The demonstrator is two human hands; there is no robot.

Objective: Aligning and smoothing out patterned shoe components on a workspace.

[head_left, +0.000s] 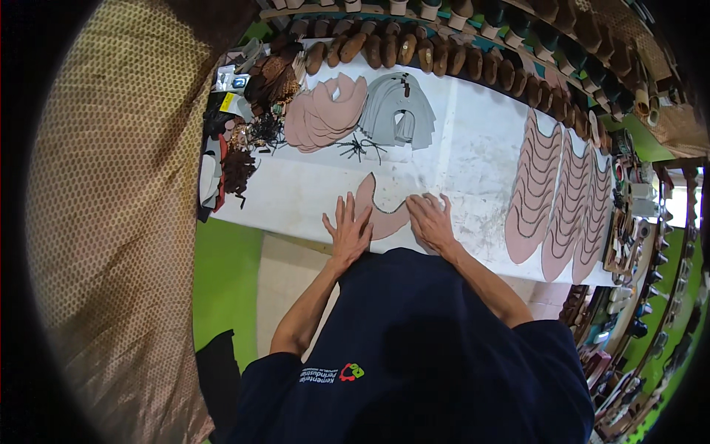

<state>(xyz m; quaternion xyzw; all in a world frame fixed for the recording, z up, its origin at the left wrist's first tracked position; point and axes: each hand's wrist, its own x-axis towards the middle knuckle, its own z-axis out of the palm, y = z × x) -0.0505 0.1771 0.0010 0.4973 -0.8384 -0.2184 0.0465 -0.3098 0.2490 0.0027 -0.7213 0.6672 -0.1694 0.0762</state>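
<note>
A pink U-shaped shoe upper piece (389,224) lies near the table's front edge, its curved inner edge lined with a thin dark trim. My left hand (349,233) rests on its left side, fingers stretched out and spread. At the right end of the piece, my right hand (433,222) has its fingers bent and closed on the dark-trimmed edge; its fingertips partly hide that tip. Beyond my hands are a fanned stack of pink pieces (319,118) and a stack of grey U-shaped pieces (399,103). Short black cords (360,148) lie in front of the grey stack.
Three columns of overlapping trimmed pink pieces (534,196) cover the white table's (473,159) right side. Brown shoe lasts (444,59) line the back. Brown scraps (238,172) and packets crowd the left end, beside a patterned curtain (118,222). Tools (627,248) sit at the right end.
</note>
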